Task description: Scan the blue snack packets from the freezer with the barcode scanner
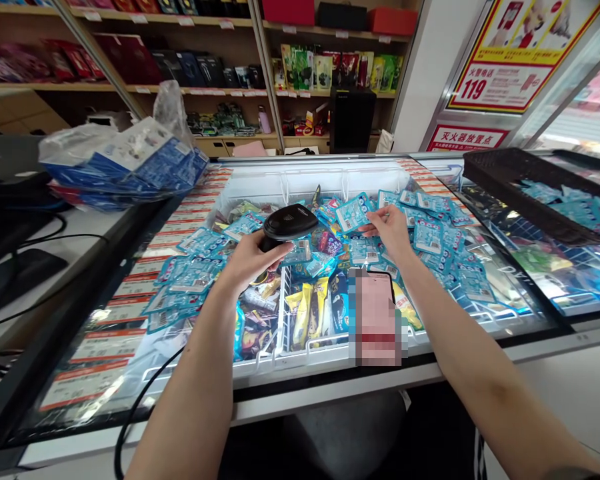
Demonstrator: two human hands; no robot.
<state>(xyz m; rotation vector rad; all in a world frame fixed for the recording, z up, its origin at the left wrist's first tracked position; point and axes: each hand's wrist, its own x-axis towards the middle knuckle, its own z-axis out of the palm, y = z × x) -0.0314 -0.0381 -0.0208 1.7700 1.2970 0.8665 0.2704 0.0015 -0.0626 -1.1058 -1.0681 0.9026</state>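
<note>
My left hand (247,260) is closed around the handle of a black barcode scanner (290,222), whose head points to the right. Between the thumb and fingers of my right hand (387,230) is the edge of a light blue packet (354,213), its white barcode label facing up. The scanner and that packet are apart. Many similar blue packets lie on the freezer's glass top, in a heap (443,237) on the right and another heap (190,280) on the left. A phone (379,320), partly blurred out, lies near the front edge, below my right hand.
Yellow ice cream packs (311,310) show beneath the glass in wire baskets. A dark basket (500,193) with blue packets stands at the right. Blue-and-white plastic packaging (130,160) sits at the left. The scanner's black cable (130,413) hangs over the front edge.
</note>
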